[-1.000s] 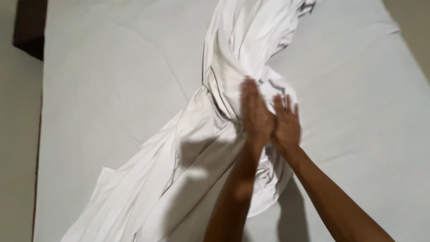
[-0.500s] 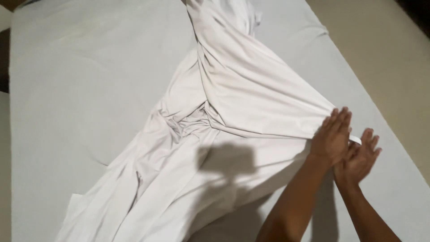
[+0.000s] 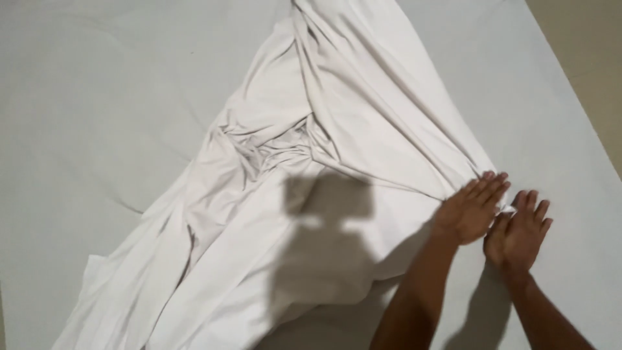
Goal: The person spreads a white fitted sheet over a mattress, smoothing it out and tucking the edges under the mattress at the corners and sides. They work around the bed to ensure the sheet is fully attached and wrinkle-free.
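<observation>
Both hands lie flat, fingers extended and grasping nothing: the left hand [image 3: 471, 209] presses on the right edge of a crumpled white cotton sheet [image 3: 304, 188], while the right hand [image 3: 518, 231] rests just beside it on the pale grey mattress cover of the bed [image 3: 97, 116]. The sheet runs diagonally across the bed, bunched at its middle.

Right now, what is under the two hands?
The left hand lies flat on the white cloth's edge; the right hand presses the bed sheet beside it. Anything beneath the cloth is hidden.
</observation>
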